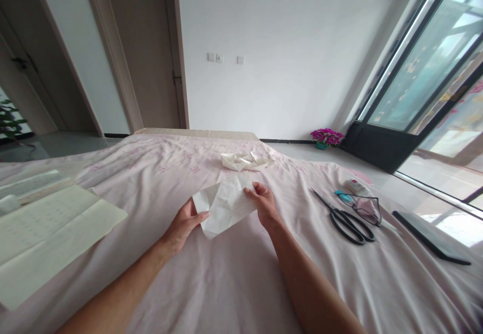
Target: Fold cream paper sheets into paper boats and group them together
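A creased white sheet of paper (225, 204) is held just above a pink bedsheet (234, 283), in the middle of the view. My left hand (184, 223) grips its lower left edge with the thumb on top. Its right edge is pinched by the fingers of my right hand (264, 204). Beyond the sheet, farther up the bed, lie folded white paper shapes (246, 161).
Black scissors (344, 218) lie to the right of my right hand, with eyeglasses (363, 206) and a small white box (354, 186) beside them. A dark flat tablet (430, 237) rests at the far right. A large pale paper sheet (49, 236) lies at left. Purple flowers (326, 137) stand on the floor.
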`<action>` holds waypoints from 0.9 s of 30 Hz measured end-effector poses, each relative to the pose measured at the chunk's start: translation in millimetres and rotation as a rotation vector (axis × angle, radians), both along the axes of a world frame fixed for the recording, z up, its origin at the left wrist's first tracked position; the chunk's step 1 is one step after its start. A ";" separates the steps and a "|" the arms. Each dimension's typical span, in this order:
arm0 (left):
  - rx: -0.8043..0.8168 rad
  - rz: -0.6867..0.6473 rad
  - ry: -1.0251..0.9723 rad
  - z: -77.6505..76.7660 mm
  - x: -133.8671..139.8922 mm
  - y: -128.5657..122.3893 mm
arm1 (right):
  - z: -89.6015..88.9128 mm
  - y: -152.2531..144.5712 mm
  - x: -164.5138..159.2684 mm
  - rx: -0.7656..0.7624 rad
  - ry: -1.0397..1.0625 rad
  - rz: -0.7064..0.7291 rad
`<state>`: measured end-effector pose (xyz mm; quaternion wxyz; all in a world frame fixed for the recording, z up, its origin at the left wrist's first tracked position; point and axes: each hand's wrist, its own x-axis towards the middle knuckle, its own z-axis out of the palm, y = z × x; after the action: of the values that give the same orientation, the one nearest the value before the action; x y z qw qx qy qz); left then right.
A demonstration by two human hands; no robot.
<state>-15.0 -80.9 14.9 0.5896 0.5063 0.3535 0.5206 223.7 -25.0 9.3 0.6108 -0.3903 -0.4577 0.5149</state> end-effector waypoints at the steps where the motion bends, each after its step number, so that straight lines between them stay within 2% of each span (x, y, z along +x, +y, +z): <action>1: -0.001 0.017 -0.003 -2.4 0.9 0.3 | 0.1 0.1 -0.4 0.003 0.005 -0.006; 4: -0.047 0.077 -0.045 -9.4 0.7 4.4 | 1.3 -2.5 -2.7 -0.004 0.039 0.043; 10: -0.039 0.180 -0.178 -13.5 -4.4 12.5 | 0.9 -13.3 -15.9 -0.038 0.038 0.258; 13: -0.044 0.200 -0.179 -12.6 -5.2 10.9 | -5.6 -9.6 -17.9 -0.083 0.065 0.205; 17: -0.100 0.084 -0.079 -12.8 -1.6 5.8 | -10.0 -1.3 -15.7 -0.086 0.115 0.061; 19: -0.141 0.046 -0.011 -13.6 1.4 4.7 | -7.3 -1.0 -16.6 -0.058 0.146 0.036; 24: -0.119 0.132 -0.035 -17.5 5.3 5.2 | 3.5 -12.5 -28.0 0.007 0.229 0.136; 27: -0.103 0.177 -0.035 -20.1 5.6 5.7 | 3.8 -19.4 -37.9 -0.031 0.182 0.219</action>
<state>-9.4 -75.2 -5.2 0.5726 0.4330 0.4126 0.5607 185.8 -44.3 13.1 0.5838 -0.2992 -0.4324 0.6186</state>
